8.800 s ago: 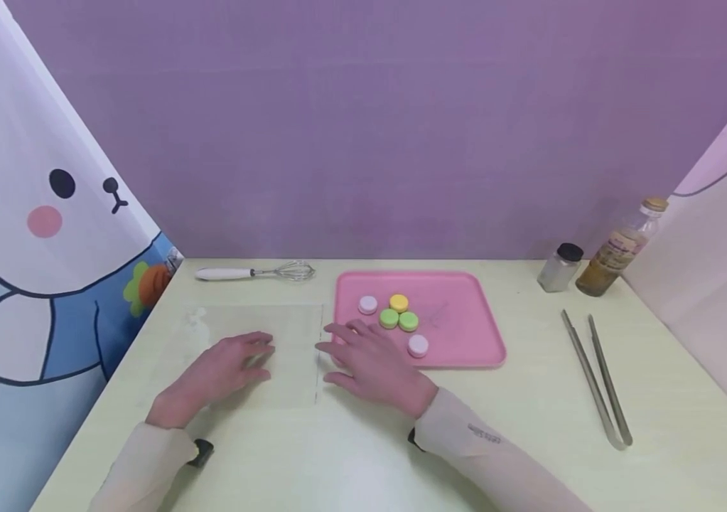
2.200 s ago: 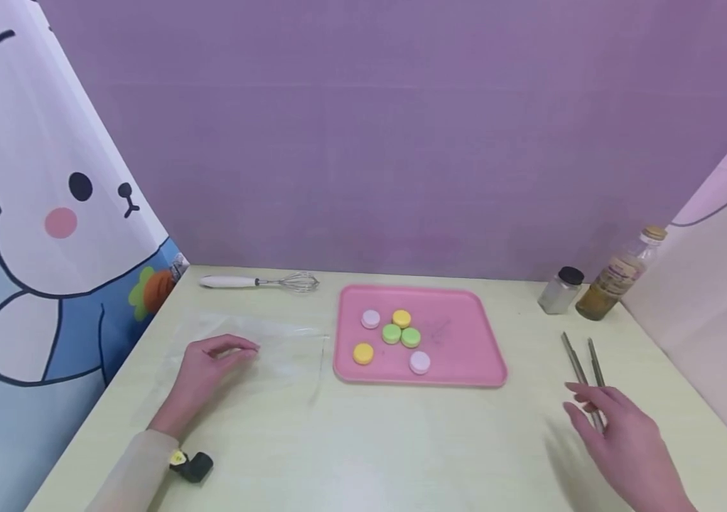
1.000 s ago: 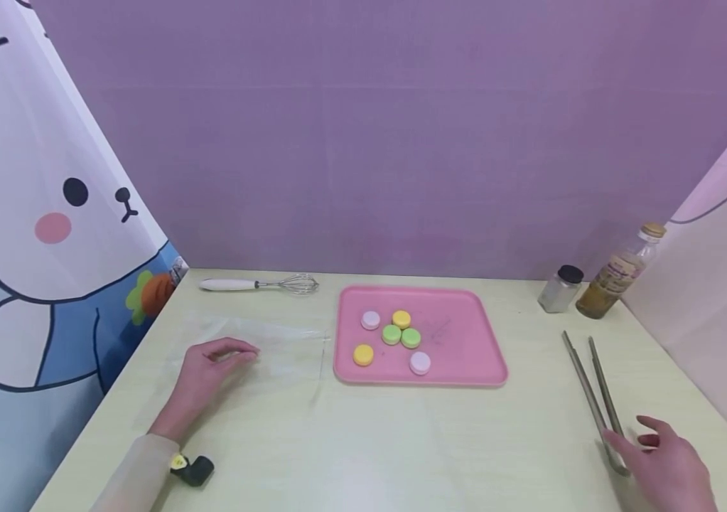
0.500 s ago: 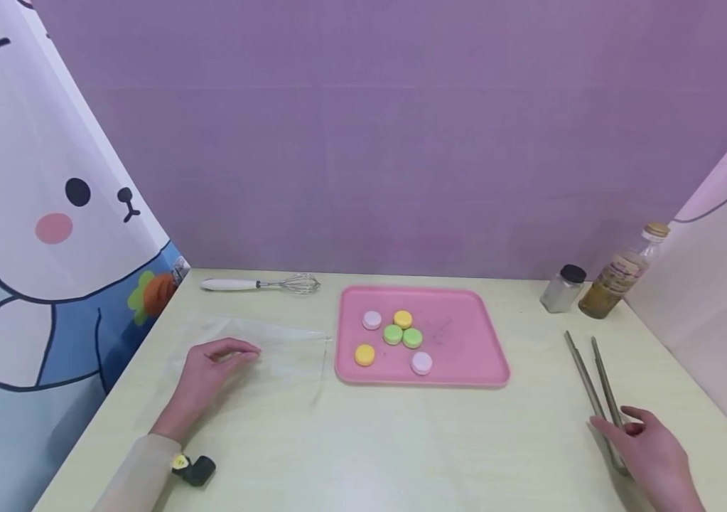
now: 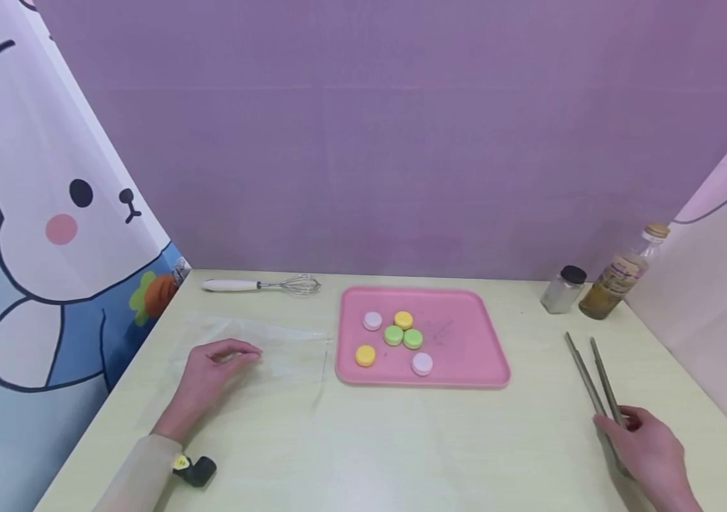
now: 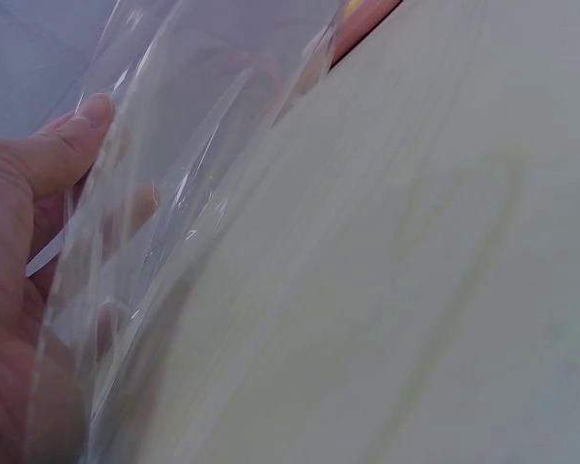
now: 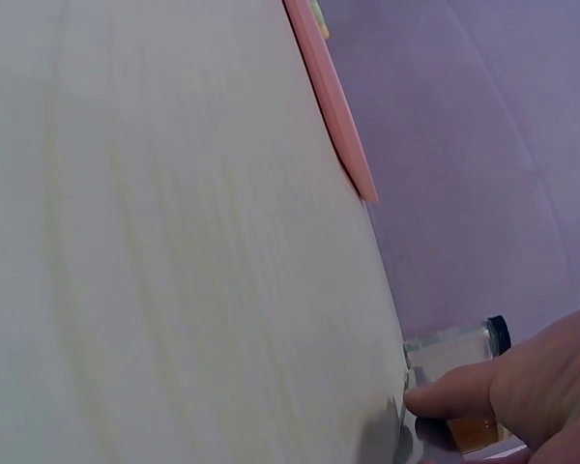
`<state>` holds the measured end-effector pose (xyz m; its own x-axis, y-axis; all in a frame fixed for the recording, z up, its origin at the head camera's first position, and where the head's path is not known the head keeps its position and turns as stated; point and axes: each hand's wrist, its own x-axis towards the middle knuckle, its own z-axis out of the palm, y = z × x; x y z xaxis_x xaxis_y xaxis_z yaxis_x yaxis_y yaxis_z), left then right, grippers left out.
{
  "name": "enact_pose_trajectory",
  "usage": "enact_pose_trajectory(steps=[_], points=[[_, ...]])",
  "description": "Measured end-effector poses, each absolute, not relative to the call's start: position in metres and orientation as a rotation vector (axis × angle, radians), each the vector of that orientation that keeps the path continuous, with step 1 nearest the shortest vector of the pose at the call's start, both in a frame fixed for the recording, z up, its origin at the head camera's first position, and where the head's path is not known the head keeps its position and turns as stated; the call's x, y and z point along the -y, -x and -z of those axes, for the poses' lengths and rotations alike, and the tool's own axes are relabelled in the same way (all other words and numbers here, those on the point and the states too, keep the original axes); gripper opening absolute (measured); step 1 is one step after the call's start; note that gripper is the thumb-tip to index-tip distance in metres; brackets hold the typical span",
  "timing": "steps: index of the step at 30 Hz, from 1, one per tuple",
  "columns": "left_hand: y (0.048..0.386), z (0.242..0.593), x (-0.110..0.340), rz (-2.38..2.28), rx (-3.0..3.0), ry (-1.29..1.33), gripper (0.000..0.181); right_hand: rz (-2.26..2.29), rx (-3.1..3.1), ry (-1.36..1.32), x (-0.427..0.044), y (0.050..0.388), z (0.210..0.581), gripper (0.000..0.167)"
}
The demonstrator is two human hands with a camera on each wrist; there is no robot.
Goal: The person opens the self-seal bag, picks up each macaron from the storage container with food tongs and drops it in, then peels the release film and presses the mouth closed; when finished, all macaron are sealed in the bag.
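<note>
My left hand (image 5: 214, 380) pinches the edge of a clear plastic bag (image 5: 289, 359) on the table. In the left wrist view the thumb lies against the raised film (image 6: 198, 145), and the other fingers show through it. At the right, my right hand (image 5: 647, 448) grips metal tongs (image 5: 587, 377) near their bend, thumb on one side and fingers on the other. The tongs' arms stand apart, tips pointing away from me. Between the hands lies a pink tray (image 5: 465, 348) with several macarons: yellow (image 5: 365, 355), green (image 5: 394, 335) and pale lilac (image 5: 422, 364).
Behind the bag lies a whisk (image 5: 261, 284) with a white handle. A small black-capped jar (image 5: 563, 290) and a corked bottle (image 5: 622, 274) stand at the back right. A purple backdrop (image 5: 363, 142) rises behind the table, with a rabbit-print cloth (image 5: 30, 185) at the left.
My right hand has gone from the tray's near left corner to the tongs and closed round them. My left hand has taken the bag's edge, raising its film. The front yellow macaron shows now.
</note>
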<state>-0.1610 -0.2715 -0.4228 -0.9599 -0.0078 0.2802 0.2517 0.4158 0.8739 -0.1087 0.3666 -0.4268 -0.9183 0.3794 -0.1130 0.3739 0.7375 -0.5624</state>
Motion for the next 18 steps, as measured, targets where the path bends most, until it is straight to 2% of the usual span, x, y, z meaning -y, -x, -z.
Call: enact_pose_trajectory(steps=[18], points=[[0.1570, 0.4150, 0.2708, 1.603, 2.407, 0.237, 0.013, -0.842, 2.818, 0.661, -0.3670, 0.0991, 0.4234, 0.052]])
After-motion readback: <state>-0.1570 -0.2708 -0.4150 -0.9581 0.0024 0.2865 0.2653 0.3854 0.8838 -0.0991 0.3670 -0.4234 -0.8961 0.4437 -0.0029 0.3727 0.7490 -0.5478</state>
